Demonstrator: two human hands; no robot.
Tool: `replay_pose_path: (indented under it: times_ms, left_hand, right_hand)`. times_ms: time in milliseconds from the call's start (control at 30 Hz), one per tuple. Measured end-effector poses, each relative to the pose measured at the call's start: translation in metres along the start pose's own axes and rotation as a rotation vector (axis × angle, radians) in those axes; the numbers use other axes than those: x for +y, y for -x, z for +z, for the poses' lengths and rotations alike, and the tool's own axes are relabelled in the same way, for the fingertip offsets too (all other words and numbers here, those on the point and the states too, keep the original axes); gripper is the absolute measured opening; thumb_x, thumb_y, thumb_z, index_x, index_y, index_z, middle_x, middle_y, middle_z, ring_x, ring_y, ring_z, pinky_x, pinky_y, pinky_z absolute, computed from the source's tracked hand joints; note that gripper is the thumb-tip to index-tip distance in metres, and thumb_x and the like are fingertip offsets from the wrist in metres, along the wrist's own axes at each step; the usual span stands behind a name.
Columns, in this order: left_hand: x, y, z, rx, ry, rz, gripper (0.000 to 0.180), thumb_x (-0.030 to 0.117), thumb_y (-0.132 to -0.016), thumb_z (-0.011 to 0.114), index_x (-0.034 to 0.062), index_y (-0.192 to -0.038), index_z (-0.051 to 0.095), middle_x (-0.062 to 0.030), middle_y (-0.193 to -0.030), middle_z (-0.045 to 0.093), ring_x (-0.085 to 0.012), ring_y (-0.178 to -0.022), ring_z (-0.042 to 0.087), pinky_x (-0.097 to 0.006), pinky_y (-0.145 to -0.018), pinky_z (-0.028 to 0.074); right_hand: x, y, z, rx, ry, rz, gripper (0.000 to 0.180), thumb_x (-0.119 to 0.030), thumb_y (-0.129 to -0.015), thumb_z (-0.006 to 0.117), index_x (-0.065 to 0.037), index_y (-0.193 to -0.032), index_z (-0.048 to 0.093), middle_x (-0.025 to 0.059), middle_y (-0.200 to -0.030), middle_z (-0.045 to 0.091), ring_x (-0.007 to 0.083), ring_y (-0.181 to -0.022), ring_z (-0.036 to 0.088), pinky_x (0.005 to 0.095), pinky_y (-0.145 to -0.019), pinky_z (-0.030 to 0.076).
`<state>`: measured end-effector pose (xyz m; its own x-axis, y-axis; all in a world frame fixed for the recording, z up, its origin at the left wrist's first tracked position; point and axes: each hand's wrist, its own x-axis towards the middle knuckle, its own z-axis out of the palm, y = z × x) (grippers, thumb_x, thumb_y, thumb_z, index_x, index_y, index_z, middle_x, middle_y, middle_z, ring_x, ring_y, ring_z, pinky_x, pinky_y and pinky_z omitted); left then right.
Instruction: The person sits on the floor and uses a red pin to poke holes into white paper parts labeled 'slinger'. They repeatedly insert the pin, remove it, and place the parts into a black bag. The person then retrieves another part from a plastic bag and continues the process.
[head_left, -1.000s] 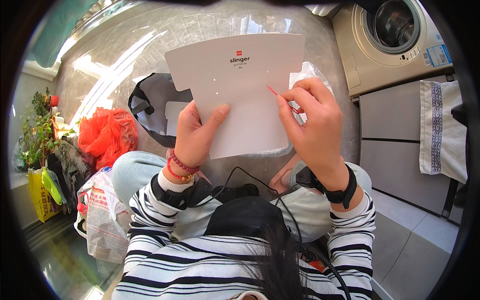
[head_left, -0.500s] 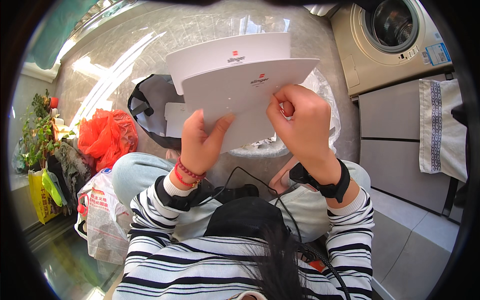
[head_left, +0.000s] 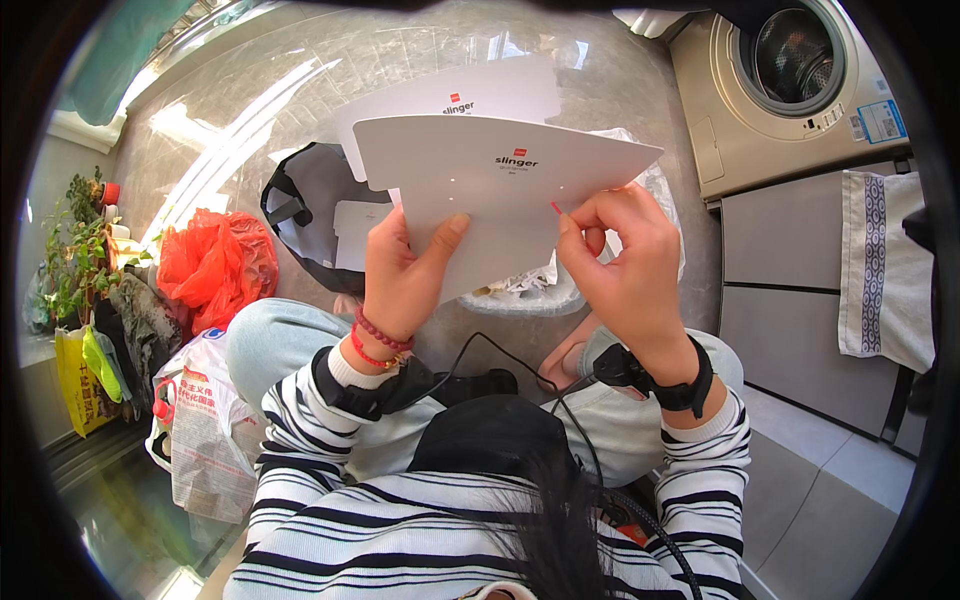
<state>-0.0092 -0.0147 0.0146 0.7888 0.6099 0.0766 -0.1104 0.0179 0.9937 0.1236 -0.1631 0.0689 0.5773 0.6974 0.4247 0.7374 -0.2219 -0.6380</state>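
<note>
My left hand (head_left: 400,275) holds a white card sheet (head_left: 490,195) upright before me, thumb flat on its face and fingers behind. This sheet has small holes and a small red-and-black print near the top. A second white sheet (head_left: 515,85) stands behind it, partly covered; my left fingers' grip on it is hidden. At the front sheet's right side, my right hand (head_left: 630,265) pinches a thin red strip (head_left: 556,207) between thumb and forefinger. Whether the strip is still attached to the sheet I cannot tell.
Beyond my left hand stands a dark fabric bag (head_left: 290,215) holding a white card (head_left: 353,225). Paper scraps (head_left: 525,290) lie in a clear plastic liner. Red (head_left: 215,270) and white plastic bags (head_left: 205,430) and plants (head_left: 80,240) are at left, a washing machine (head_left: 715,110) at right.
My right hand has shifted slightly right and down, and the red strip now shows at its fingertips. The front sheet has turned a little, and the rear one has moved left and up.
</note>
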Motion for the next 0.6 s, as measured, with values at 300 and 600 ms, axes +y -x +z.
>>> replay_pose_path:
  times_ms: [300, 600]
  left_hand:
    - [0.0, -0.007, -0.006, -0.019, 0.303, -0.141, 0.024, 0.01, -0.091, 0.06, -0.0035, -0.111, 0.057, -0.0082, -0.101, 0.064, -0.0122, -0.087, 0.061, -0.026, -0.074, 0.05]
    - [0.002, -0.006, -0.01, -0.182, 0.48, -0.285, 0.028, 0.009, -0.09, 0.06, -0.0026, -0.115, 0.055, -0.0092, -0.105, 0.064, -0.0137, -0.092, 0.061, -0.028, -0.08, 0.05]
  right_hand:
    - [0.018, -0.002, 0.003, 0.052, -0.203, 0.055, 0.006, -0.006, -0.078, 0.068, -0.001, -0.079, 0.066, 0.0075, -0.082, 0.06, 0.0173, -0.077, 0.057, 0.0274, -0.072, 0.046]
    - [0.019, -0.005, -0.008, -0.252, -0.609, 0.228, 0.009, -0.008, -0.078, 0.069, 0.0, -0.082, 0.069, 0.0086, -0.088, 0.063, 0.0165, -0.083, 0.059, 0.028, -0.076, 0.045]
